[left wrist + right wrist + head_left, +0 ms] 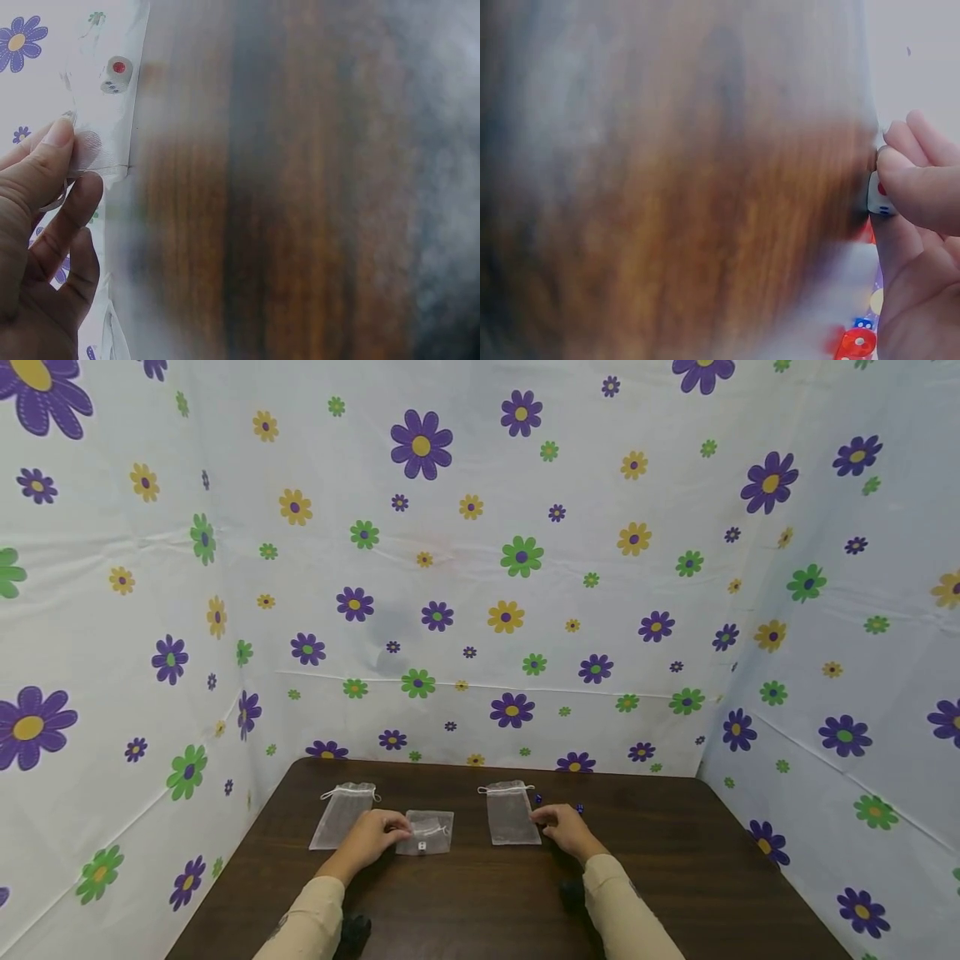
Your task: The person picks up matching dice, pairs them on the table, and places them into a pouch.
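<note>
My left hand [372, 837] pinches the edge of a small sheer white organza bag [442, 842] in the middle of the table. In the left wrist view the thumb and a finger grip the bag's corner [90, 154]. A white die [116, 73] with a red pip lies on or inside that bag; which, I cannot tell. My right hand [567, 828] is beside the right-hand organza bag [513, 818]. Between its thumb and fingers it holds another white die [880, 201], partly hidden by the thumb.
Another organza drawstring bag [330, 828] lies flat at the left. Dark blue dice [538, 799] sit beyond my right hand. A red die [857, 343] and a small blue die [863, 323] show in the right wrist view. Flowered cloth [480, 568] surrounds the brown table [465, 910].
</note>
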Demonstrator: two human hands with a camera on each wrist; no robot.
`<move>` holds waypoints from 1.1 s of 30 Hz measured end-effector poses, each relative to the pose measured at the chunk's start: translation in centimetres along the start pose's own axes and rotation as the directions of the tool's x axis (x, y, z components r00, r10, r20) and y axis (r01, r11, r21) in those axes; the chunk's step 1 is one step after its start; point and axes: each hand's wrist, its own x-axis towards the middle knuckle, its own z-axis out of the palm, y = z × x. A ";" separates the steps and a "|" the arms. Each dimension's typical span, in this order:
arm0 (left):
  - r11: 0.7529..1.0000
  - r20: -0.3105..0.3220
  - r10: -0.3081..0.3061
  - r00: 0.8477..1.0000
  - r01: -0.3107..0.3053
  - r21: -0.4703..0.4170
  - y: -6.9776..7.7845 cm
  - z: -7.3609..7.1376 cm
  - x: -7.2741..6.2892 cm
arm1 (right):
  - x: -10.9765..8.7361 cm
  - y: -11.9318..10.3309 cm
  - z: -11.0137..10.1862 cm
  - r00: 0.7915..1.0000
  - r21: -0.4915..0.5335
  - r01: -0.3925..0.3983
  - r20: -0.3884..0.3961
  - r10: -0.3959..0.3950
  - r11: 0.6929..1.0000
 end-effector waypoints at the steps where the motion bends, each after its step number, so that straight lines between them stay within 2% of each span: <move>1: 1.000 -0.001 0.001 1.000 -0.001 0.002 0.0 0.0 0.0 | 0.0 -0.1 0.0 1.000 -0.003 0.004 -0.001 -0.004 1.000; 10: 1.000 0.004 0.003 1.000 -0.003 0.006 0.3 -0.1 0.1 | 0.1 -0.2 -0.2 1.000 -0.048 0.021 0.007 -0.021 0.999; 17: 1.000 0.012 -0.009 1.000 0.009 0.005 0.5 -0.4 0.0 | 0.1 -0.5 -0.1 1.000 -0.063 0.024 -0.017 -0.025 0.998; 25: 0.999 0.011 -0.028 1.000 0.028 -0.015 0.6 -0.4 -0.2 | 1.0 -2.4 0.8 0.991 -0.131 0.125 -0.035 -0.131 0.983; 33: 1.000 0.006 -0.019 1.000 0.019 -0.005 0.4 -0.3 -0.1 | 2.7 -5.8 2.7 0.972 -0.148 0.233 0.028 -0.232 0.961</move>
